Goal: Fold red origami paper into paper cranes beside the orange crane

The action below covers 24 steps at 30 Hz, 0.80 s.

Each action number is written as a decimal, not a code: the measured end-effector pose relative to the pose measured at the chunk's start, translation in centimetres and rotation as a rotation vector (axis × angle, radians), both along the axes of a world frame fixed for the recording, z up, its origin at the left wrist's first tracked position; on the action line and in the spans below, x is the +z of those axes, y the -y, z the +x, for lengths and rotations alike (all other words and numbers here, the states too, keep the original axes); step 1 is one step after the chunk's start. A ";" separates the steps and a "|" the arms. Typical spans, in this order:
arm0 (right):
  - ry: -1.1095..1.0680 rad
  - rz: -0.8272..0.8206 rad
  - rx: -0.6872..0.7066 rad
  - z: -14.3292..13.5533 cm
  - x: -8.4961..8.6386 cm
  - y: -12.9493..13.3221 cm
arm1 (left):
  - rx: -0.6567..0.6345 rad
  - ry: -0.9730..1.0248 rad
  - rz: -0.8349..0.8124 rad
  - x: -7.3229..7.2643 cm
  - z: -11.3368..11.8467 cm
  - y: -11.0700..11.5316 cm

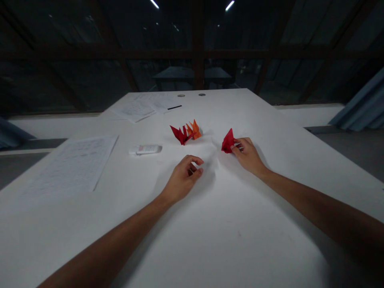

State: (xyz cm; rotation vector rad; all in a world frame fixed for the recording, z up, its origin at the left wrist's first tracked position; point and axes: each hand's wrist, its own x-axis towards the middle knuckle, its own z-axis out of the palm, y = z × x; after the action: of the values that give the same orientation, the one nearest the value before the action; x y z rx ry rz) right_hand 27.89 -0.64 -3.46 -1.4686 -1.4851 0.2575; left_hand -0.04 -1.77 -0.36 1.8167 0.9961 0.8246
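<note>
Between the thumb and fingers of my right hand point(246, 154) is a piece of folded red origami paper point(228, 141), upright with a pointed top. My left hand point(184, 178) hovers over or rests on the white table, fingers curled with a gap between thumb and fingertips, and nothing shows in it. Beyond it, near the middle, stand a red paper crane point(181, 135) and an orange paper crane point(195, 130). They sit close together, the red one partly in front of the orange.
A white bottle or tube point(147, 149) lies left of the cranes. Written sheets point(72, 164) cover the table's left side, with more papers point(135, 108) behind. A dark pen-like stick point(174, 107) lies near two small round objects at the far edge. Dark windows stand beyond.
</note>
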 end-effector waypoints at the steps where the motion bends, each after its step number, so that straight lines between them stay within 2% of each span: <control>1: 0.000 -0.002 0.001 0.0 0.0 0.0 | 0.001 -0.002 0.001 0.0 0.0 0.0; 24: -0.034 0.006 -0.008 0.1 -0.5 -0.4 | -0.009 -0.021 0.007 -0.1 0.0 0.0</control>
State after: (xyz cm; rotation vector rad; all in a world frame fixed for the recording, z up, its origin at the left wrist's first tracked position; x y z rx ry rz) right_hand 28.03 -0.25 -3.98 -1.4581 -1.4510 0.2712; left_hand -0.05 -1.75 -0.49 1.8382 0.9993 0.8064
